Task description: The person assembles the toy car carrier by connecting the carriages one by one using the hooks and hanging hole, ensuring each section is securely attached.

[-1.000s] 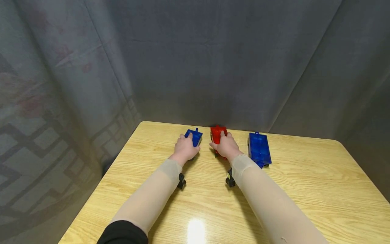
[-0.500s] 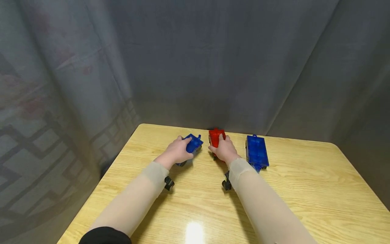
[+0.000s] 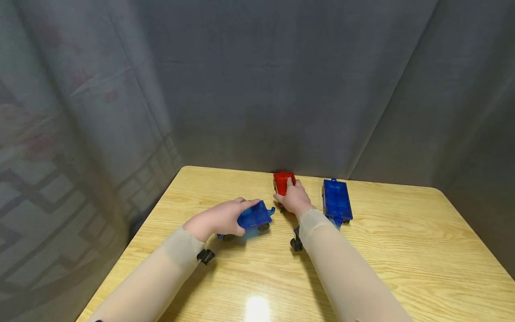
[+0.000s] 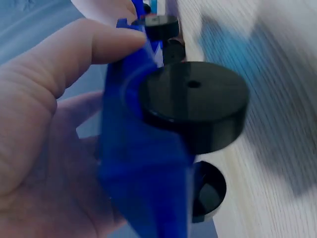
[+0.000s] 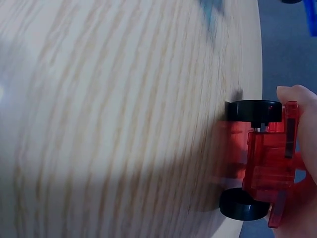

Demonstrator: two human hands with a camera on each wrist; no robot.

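My left hand (image 3: 220, 218) grips a small blue toy wagon (image 3: 255, 216) with black wheels, turned sideways on the wooden table (image 3: 402, 259). The left wrist view shows my fingers (image 4: 59, 64) curled round the blue wagon (image 4: 143, 173), one black wheel (image 4: 194, 101) close to the lens. My right hand (image 3: 293, 199) lies over a red toy wagon (image 3: 283, 181) near the table's far edge. In the right wrist view the red wagon (image 5: 267, 168) stands on its black wheels (image 5: 253, 111) with my fingertip (image 5: 297, 96) on top of it.
A longer blue wagon (image 3: 337, 200) stands just right of my right hand, pointing away from me. Grey curtain (image 3: 281, 80) hangs right behind the table's far edge and along its left side. Bare tabletop spreads in front and to the right.
My left hand has pulled the small blue wagon toward me and to the left, turning it sideways. The right hand stays on the red wagon, hardly moved.
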